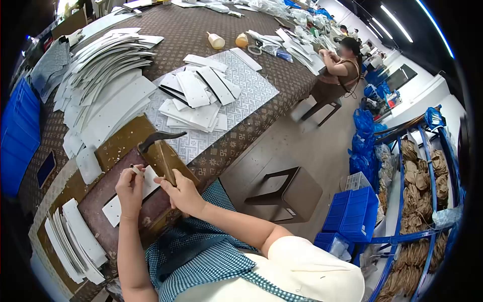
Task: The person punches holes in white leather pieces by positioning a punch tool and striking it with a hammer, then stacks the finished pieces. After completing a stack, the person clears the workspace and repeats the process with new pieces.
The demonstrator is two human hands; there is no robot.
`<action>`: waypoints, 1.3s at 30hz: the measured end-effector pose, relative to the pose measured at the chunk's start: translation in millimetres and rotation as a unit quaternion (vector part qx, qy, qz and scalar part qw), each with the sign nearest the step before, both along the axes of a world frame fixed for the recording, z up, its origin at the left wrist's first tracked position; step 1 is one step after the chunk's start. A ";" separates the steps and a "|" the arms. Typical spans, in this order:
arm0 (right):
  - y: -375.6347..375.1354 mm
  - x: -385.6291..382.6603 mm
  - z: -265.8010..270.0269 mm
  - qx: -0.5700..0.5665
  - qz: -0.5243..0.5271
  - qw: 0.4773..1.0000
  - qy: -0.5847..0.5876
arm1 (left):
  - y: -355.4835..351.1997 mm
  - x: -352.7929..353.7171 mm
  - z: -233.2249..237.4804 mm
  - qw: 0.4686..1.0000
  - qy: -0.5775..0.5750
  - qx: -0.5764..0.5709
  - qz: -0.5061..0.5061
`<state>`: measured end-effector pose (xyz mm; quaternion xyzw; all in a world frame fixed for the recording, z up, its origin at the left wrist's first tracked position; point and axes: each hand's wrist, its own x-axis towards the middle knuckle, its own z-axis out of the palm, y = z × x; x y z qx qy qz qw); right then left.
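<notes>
White strip: flat on the dark pad at the near edge of the table, partly under both hands.
- Left hand: fingers pinched around a short rod, held upright over the strip.
- Right hand: fingers wrapped tight round the lower end of a brown tool with a dark curved handle, just beside the rod.
- Around: white stacks left and behind, more white pieces on a patterned sheet, a stool on the floor, and a co-worker well apart at the far end.

Risks, as I judge them from my station: the left fingertips sit very near the brown tool, so a slip could catch them. The strip looks unclamped and could skid on the pad. The stack at the table corner could be knocked off.

Writing: I can read none, neither brand nor label.
</notes>
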<state>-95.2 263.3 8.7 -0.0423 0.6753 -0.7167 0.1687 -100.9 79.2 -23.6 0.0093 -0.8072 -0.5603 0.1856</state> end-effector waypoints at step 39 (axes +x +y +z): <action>-3.1 -1.5 -3.5 0.051 0.003 0.997 0.057 | 7.4 25.2 8.5 0.992 0.032 -0.121 0.015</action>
